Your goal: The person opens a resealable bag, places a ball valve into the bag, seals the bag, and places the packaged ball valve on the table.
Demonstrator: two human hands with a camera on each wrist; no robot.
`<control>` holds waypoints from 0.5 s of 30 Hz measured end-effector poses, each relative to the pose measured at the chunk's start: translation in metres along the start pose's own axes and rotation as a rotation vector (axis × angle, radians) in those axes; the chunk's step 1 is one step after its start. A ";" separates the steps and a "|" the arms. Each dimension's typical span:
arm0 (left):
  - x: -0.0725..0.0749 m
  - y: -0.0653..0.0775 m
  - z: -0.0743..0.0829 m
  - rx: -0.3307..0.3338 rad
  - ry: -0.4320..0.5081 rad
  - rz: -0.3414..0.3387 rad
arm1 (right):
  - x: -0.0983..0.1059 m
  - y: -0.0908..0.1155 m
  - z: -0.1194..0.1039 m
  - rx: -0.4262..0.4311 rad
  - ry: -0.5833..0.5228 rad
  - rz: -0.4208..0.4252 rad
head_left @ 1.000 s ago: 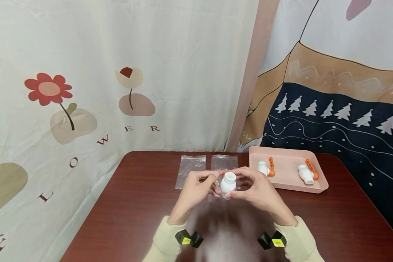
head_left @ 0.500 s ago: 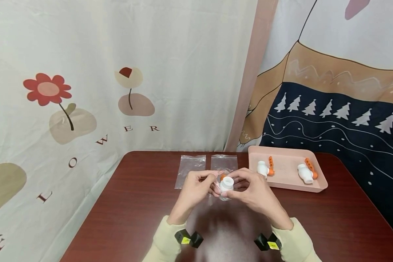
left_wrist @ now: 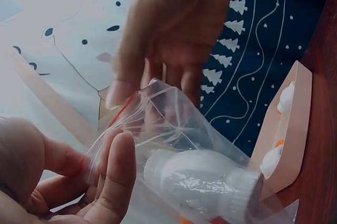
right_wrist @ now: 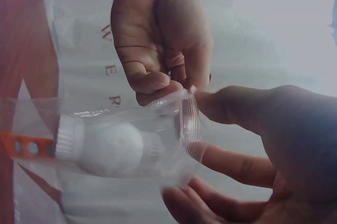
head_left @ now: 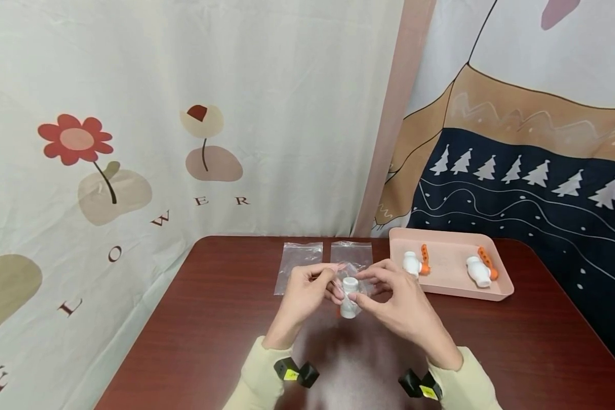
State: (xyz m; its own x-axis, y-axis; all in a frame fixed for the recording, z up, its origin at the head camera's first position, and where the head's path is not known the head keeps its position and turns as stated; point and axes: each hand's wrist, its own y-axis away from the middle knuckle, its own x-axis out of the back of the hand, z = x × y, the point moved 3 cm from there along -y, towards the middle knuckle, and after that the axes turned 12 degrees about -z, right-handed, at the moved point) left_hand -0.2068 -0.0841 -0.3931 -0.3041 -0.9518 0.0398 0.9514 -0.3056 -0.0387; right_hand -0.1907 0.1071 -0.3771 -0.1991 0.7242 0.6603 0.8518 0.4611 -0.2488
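A white ball valve (head_left: 349, 310) with an orange handle (right_wrist: 34, 146) lies inside a clear zip bag (left_wrist: 174, 103) with a red strip at its mouth. In the head view the bag hangs between both hands above the table. My left hand (head_left: 308, 289) pinches the bag's edge near its mouth between thumb and fingers. My right hand (head_left: 401, 296) is at the other side of the mouth, thumb and fingers spread apart and touching the bag's rim. The valve sits below the right fingertips, which are off it.
Two flat clear bags (head_left: 301, 262) lie toward the table's back edge, the right one partly behind the hands. A pink tray (head_left: 448, 262) at the back right bears two more white valves with orange handles (head_left: 478, 271). Printed curtains hang behind the brown table (head_left: 210, 319).
The white valve has moved down into the bag from the right hand's grip. The right fingers have loosened from it and spread at the bag's mouth; the left hand keeps its place.
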 end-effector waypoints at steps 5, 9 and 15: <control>0.000 -0.001 0.001 -0.012 0.025 0.023 | 0.000 0.008 -0.015 -0.017 0.184 0.033; 0.000 -0.001 0.000 -0.025 0.039 0.044 | -0.008 0.008 -0.021 -0.057 0.206 -0.016; -0.001 -0.003 0.000 -0.036 0.080 0.046 | -0.013 0.006 -0.022 -0.022 0.243 0.053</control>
State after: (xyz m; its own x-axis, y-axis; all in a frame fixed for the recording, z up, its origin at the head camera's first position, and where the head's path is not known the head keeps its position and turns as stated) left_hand -0.2090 -0.0826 -0.3934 -0.2647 -0.9634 -0.0424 0.9624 -0.2611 -0.0746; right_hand -0.1723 0.0894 -0.3720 -0.0341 0.6011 0.7984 0.8690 0.4125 -0.2734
